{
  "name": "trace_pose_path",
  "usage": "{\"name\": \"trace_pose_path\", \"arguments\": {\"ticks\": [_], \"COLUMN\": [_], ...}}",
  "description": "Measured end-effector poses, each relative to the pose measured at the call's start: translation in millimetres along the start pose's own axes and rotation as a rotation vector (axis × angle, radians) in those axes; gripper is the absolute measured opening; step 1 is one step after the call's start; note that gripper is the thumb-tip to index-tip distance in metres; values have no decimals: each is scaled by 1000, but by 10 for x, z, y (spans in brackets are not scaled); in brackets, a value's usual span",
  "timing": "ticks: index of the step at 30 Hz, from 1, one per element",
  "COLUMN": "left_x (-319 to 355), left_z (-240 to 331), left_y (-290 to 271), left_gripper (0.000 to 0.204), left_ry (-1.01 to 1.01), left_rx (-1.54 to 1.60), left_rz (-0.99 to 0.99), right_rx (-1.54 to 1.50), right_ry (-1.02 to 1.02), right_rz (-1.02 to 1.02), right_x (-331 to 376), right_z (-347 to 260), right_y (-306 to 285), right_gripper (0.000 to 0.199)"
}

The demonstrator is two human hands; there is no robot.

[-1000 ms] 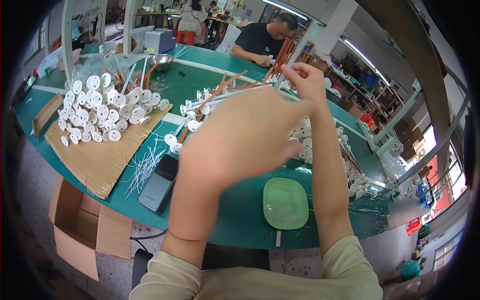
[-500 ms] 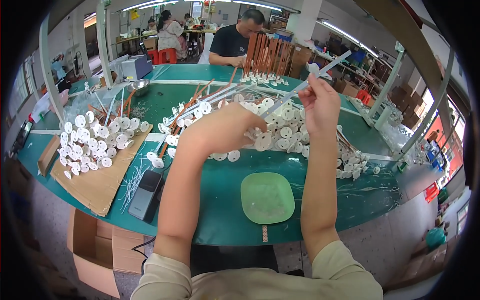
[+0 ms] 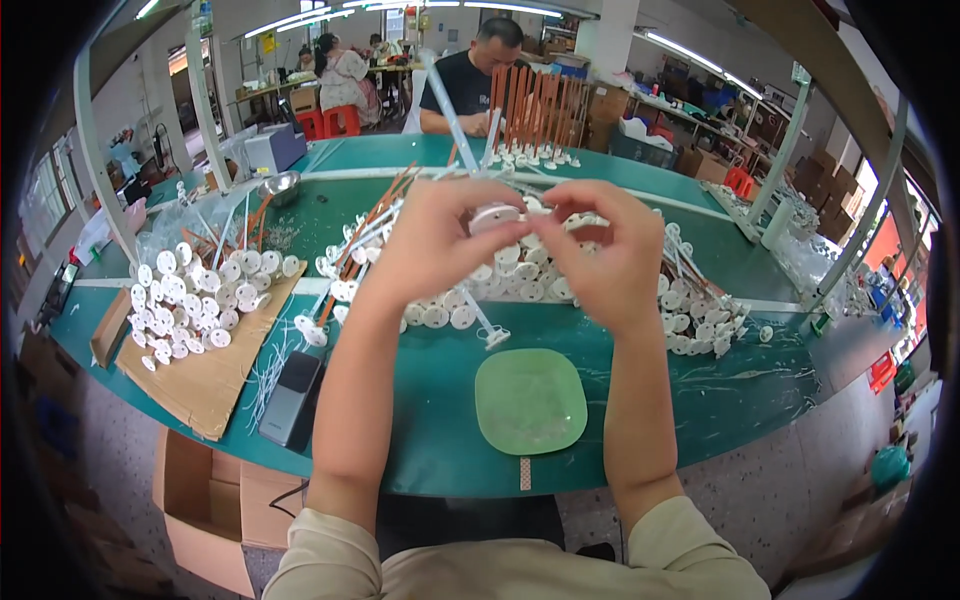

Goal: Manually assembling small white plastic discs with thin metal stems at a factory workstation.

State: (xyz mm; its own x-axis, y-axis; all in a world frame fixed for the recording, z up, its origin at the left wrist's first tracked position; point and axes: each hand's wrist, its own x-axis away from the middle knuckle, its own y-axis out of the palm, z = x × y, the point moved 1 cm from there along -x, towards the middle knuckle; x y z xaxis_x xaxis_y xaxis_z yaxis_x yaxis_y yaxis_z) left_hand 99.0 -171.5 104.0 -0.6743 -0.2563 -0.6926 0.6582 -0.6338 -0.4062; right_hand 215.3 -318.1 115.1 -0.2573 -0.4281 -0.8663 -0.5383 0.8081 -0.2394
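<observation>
My left hand (image 3: 435,240) is closed on a disc-ended rod, its white round disc (image 3: 493,217) showing between thumb and fingers. A pale flat rod (image 3: 450,105) rises from behind this hand, tilted up and left. Close beside the disc, my right hand (image 3: 605,250) pinches thumb and forefinger together; what lies in the pinch is too small to make out. Beneath both hands spreads a pile of white disc-ended rods (image 3: 435,315). One rod's white end (image 3: 495,338) sticks out of it toward a green square bowl (image 3: 530,400).
A cardboard sheet (image 3: 190,390) at left bears many white discs (image 3: 190,300). Near it lie a dark grey power bank (image 3: 292,398) and thin white strips (image 3: 262,380). Brown rods (image 3: 540,105) stand upright across the table, before a seated person (image 3: 460,85). A metal bowl (image 3: 281,186) sits back left.
My right hand has come down and left to meet my left hand. The rod that slanted up to the right has left my right fingers; a rod now rises up-left behind my left hand.
</observation>
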Motion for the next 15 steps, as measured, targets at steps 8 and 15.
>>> {"name": "trace_pose_path", "arguments": {"ticks": [8,15], "left_x": [92,99], "left_z": [396,454], "left_y": [180,116], "left_gripper": [22,18], "left_ry": [267,2], "left_rx": [-50,163], "left_rz": [15,-130], "right_rx": [128,56], "right_ry": [-323,-267], "right_rz": [124,62], "right_x": [71,66], "right_z": [-210,-233], "right_y": [-11,-62], "right_gripper": [19,18]}}
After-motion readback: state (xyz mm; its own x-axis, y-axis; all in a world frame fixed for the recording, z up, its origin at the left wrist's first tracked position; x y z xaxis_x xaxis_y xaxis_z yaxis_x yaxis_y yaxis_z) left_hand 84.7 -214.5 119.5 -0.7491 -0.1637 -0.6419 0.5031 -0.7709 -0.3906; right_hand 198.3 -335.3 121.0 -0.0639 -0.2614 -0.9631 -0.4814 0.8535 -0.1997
